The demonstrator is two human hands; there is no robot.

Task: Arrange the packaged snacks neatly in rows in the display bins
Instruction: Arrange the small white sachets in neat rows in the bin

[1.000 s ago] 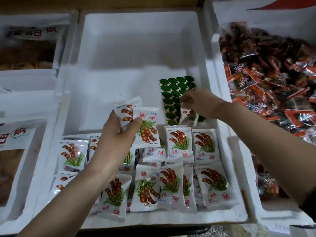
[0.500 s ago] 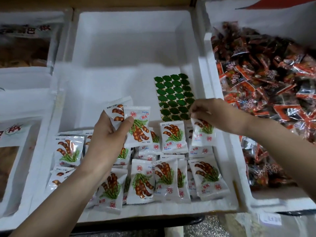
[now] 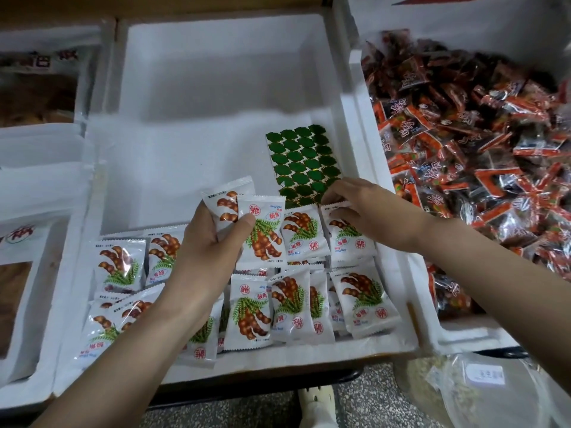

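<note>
Right hand (image 3: 370,211) lowered packet (image 3: 350,240) into back row mid-right, fingers (image 3: 333,196) pinching its top edge, left hand (image 3: 207,251) unchanged, gripping two fanned packets (image 3: 262,233) above white bin (image 3: 216,88)

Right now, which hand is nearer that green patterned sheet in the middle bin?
Right. The right hand is just below the near corner of the green patterned sheet, pinching a tamarind packet; the left hand is farther, down and left of it, gripping two packets.

The bin (image 3: 346,168) floor lies bare behind the sticker sheet (image 3: 304,163) and packets (image 3: 304,237).
</note>
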